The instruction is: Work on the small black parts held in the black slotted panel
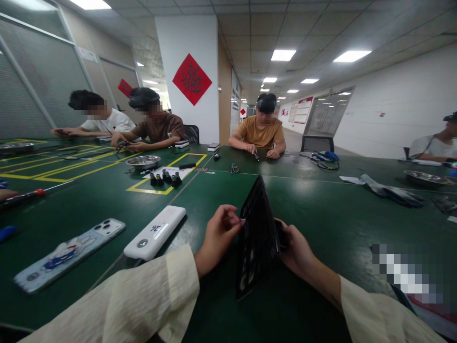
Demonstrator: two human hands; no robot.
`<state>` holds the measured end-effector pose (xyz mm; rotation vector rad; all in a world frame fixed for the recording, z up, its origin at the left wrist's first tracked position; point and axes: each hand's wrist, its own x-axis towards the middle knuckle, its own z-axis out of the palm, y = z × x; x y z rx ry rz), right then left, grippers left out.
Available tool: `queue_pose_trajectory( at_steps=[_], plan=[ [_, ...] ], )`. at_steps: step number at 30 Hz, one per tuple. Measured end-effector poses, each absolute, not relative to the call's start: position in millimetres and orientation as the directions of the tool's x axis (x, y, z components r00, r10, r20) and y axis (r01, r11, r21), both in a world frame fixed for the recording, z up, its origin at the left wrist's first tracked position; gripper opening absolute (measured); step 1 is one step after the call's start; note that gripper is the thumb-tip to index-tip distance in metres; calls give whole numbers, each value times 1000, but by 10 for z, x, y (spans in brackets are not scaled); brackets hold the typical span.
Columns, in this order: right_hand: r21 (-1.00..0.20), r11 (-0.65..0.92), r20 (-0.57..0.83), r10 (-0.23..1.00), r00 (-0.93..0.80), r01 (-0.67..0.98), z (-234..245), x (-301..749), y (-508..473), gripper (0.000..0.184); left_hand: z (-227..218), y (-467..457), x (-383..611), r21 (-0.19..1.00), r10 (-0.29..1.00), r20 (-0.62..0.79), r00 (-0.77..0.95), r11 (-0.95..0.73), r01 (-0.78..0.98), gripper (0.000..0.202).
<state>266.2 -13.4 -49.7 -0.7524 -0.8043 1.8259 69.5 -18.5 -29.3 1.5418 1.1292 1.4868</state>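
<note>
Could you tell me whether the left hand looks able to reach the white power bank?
Probably yes: nothing stands between the left hand and the power bank, though that hand is at the black panel.

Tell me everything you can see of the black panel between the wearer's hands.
The black panel is thin and flat, apparently plastic, with faint patches on its shadowed left face. It is held steeply on edge over the green table; whether it touches the tabletop is unclear. The right hand grips its right side; the left hand has fingertips at its left side.
</note>
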Motion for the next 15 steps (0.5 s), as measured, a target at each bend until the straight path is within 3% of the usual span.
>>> queue_pose_trajectory(
  at_steps=[5, 15],
  plan=[
    [-780, -322, -161, 932, -325, -536, -454, 2646, -152, 27, -279, -245, 679, 827, 853, 515, 81, -519, 214, 21],
    [-789, -266, -138, 955, -261, -554, -498, 2630, -168, 28, -331, -212, 668, 836, 865, 495, 77, -499, 229, 22]
  ],
)
